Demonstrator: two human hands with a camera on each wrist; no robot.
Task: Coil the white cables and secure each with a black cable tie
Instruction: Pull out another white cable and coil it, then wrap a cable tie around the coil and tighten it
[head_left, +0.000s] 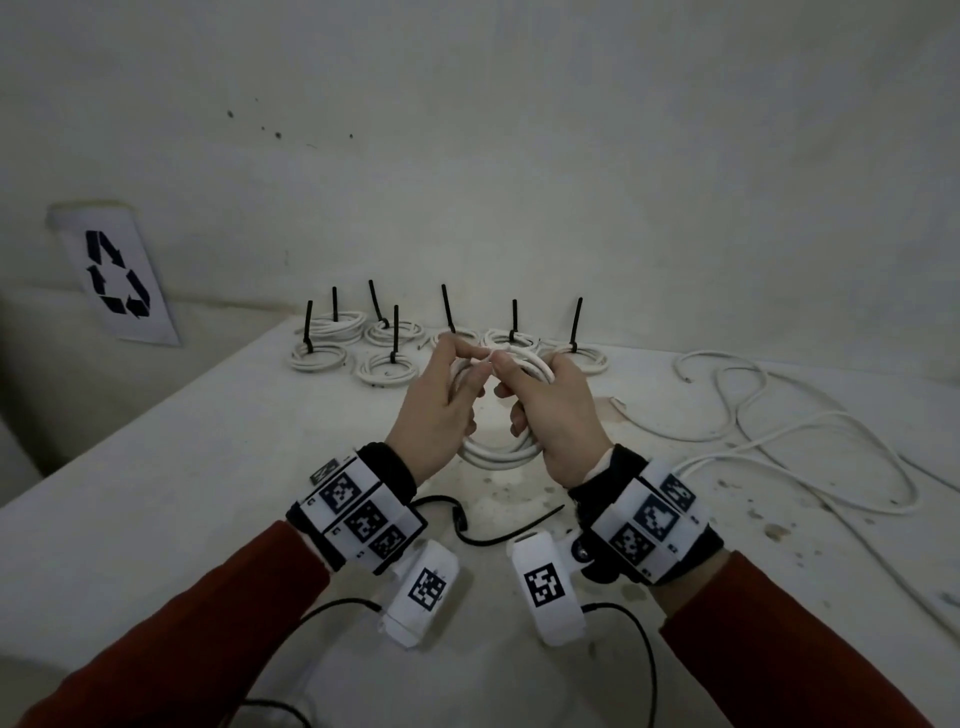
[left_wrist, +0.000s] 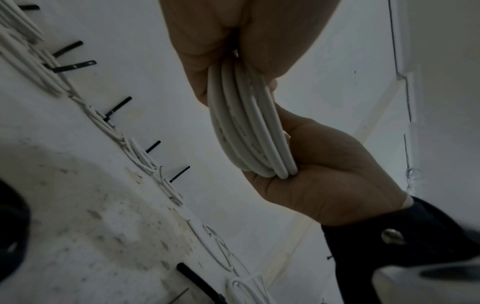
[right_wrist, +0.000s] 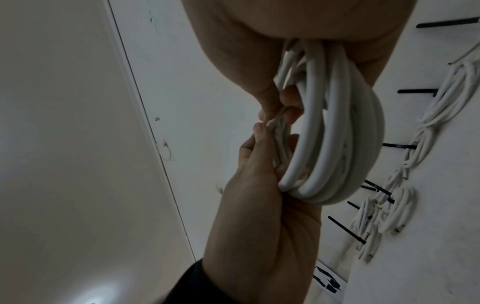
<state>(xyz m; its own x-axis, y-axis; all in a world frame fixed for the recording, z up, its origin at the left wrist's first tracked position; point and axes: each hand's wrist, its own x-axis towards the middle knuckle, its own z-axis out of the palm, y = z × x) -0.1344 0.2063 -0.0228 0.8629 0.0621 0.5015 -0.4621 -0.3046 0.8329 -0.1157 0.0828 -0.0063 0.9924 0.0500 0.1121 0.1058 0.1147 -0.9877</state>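
I hold a coiled white cable (head_left: 497, 451) upright above the table, gripped by both hands. My left hand (head_left: 480, 364) grips its left side, my right hand (head_left: 501, 375) its right side, and the thumbs and forefingers meet at the top, pinching a cable end. In the left wrist view the coil (left_wrist: 249, 127) runs between my left hand (left_wrist: 233, 30) and the right palm (left_wrist: 324, 174). The right wrist view shows the coil (right_wrist: 332, 133) and the left hand's fingertips (right_wrist: 259, 131) pinching the strand. A loose black cable tie (head_left: 545, 517) lies on the table below my wrists.
Several tied coils (head_left: 363, 338) with upright black tie tails sit in rows at the back of the white table (head_left: 208, 441). Loose white cables (head_left: 779, 415) sprawl over the right side. A recycling sign (head_left: 117, 273) leans on the wall at left.
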